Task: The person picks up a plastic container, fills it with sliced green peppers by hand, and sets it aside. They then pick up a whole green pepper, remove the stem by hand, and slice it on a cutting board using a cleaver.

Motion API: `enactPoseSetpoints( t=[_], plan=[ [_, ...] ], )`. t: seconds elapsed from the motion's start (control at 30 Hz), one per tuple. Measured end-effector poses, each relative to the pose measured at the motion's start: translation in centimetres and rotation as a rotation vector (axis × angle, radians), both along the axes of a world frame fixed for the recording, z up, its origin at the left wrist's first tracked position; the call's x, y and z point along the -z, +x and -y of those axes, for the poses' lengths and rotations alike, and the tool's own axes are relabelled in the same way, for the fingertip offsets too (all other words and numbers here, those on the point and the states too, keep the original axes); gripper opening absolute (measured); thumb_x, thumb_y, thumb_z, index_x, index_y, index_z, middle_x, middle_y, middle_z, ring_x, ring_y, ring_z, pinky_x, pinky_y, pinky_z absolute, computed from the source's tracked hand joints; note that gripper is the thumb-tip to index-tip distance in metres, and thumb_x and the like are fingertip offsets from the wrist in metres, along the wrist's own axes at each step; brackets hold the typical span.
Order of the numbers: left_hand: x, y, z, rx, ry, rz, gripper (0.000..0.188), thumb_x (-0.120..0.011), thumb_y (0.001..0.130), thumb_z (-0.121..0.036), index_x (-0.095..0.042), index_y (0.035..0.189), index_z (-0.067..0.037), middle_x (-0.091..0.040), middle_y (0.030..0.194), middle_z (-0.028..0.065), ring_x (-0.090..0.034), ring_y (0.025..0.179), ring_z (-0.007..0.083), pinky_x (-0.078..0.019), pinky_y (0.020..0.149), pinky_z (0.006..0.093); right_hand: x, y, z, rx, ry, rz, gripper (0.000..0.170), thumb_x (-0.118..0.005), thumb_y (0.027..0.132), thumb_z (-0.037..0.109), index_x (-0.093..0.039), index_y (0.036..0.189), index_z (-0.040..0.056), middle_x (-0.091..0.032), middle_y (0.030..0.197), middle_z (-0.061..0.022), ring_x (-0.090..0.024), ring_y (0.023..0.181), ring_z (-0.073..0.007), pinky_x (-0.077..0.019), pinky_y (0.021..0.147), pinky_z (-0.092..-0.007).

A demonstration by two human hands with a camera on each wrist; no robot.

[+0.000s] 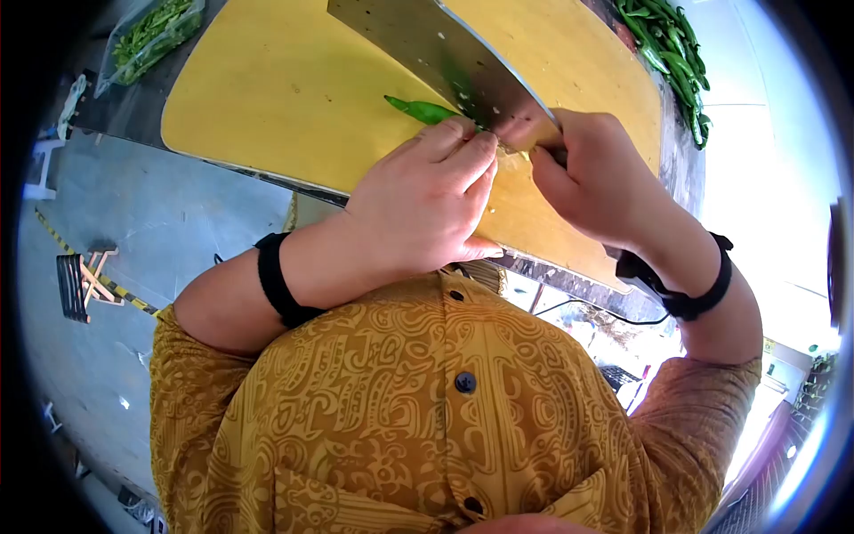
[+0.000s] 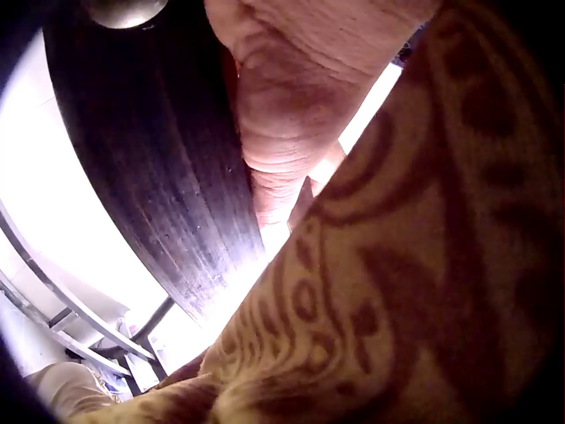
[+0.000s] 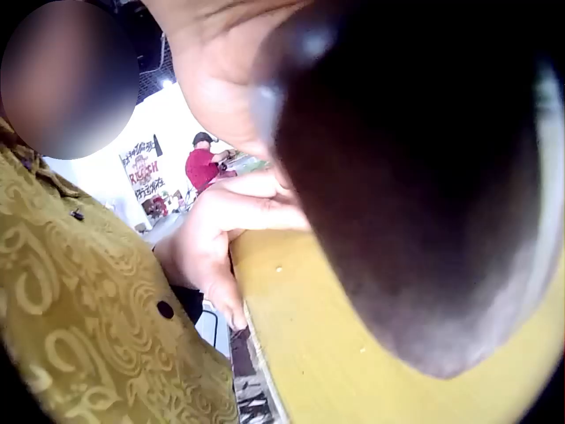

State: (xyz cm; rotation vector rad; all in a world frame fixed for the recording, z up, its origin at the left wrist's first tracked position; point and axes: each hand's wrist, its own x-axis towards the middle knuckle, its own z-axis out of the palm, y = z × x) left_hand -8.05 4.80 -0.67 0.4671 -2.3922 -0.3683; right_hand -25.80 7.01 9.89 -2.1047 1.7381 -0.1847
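Note:
A wide-bladed cleaver (image 1: 445, 67) lies slanted over the yellow board (image 1: 267, 89), gripped at its handle by the right hand (image 1: 605, 173). Beside the blade, the left hand (image 1: 427, 196) holds a green pepper (image 1: 418, 109) down on the board with its fingertips; the pepper's tip points left and its other end is hidden by fingers and blade. In the right wrist view a large dark shape (image 3: 415, 221), probably the cleaver's handle end, fills the right side, and the left hand (image 3: 221, 221) shows behind it. The left wrist view shows part of the left hand (image 2: 291, 106) by the dark table.
Green peppers (image 1: 672, 62) are heaped at the back right of the table. A clear bag of green vegetables (image 1: 156, 40) lies at the back left. A folding stool (image 1: 86, 280) stands on the floor at left. A person in red (image 3: 203, 165) appears in the background.

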Motion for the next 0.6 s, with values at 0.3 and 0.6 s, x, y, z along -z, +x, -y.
enactPoseSetpoints(
  t=[0.3,0.6],
  plan=[
    [-0.5,0.4,-0.1,0.064,-0.017,-0.110,0.066,-0.082,0.060,-0.037,-0.061,0.106,0.005,-0.054,0.113,0.0137,-0.054,0.103,0.0319,-0.0484,0.086,0.0385,0.3,-2.0,-0.9,0.362,0.164,0.385,0.024,-0.051,0.084,0.013,-0.064,0.098,-0.0023,-0.061,0.067,-0.0079,-0.060,0.051,-0.0142,-0.0493,0.050,-0.0296],
    [-2.8,2.1,0.7,-0.089,-0.151,0.054,0.055,-0.073,0.076,-0.038,-0.061,0.109,0.005,-0.055,0.110,0.0155,-0.053,0.098,0.0350,-0.0466,0.084,0.0427,-0.2,-3.0,-2.4,0.345,0.116,0.390,0.019,-0.051,0.082,0.014,-0.057,0.086,-0.0041,-0.054,0.059,-0.0064,-0.059,0.048,-0.0150,-0.0493,0.048,-0.0297]
  ],
)
